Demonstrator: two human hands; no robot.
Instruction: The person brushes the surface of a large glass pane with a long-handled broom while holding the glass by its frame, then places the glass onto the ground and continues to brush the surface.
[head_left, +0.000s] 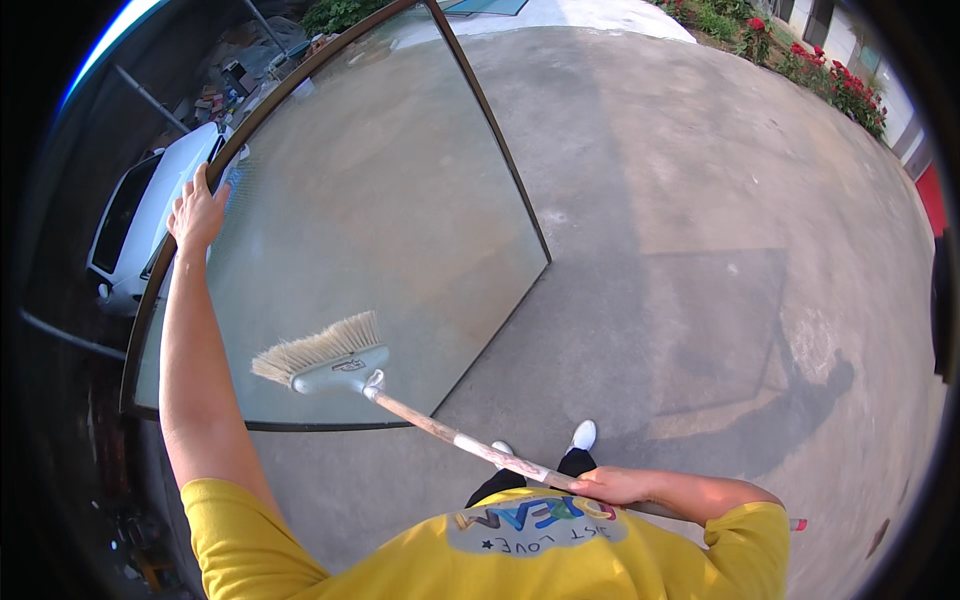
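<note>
My left hand (198, 211) rests on the dark top edge of a large framed glass pane (360, 202), its fingers over the frame at the left. The pane stands tilted, its lower edge near the concrete ground. My right hand (611, 485) grips the wooden handle of a broom (420, 420) low in front of my yellow shirt. The broom's head (337, 367), pale blue with cream bristles, is raised in front of the lower part of the glass; whether the bristles touch it I cannot tell. The handle's red-tipped end sticks out beyond my right elbow.
A white car (150, 210) stands behind the pane at the left, with piled clutter (225, 90) beyond. Bluish glass sheets (487, 6) lie at the top. Red flowers (840, 86) line a building at the upper right. Shadows of the pane and me fall on the concrete (712, 172).
</note>
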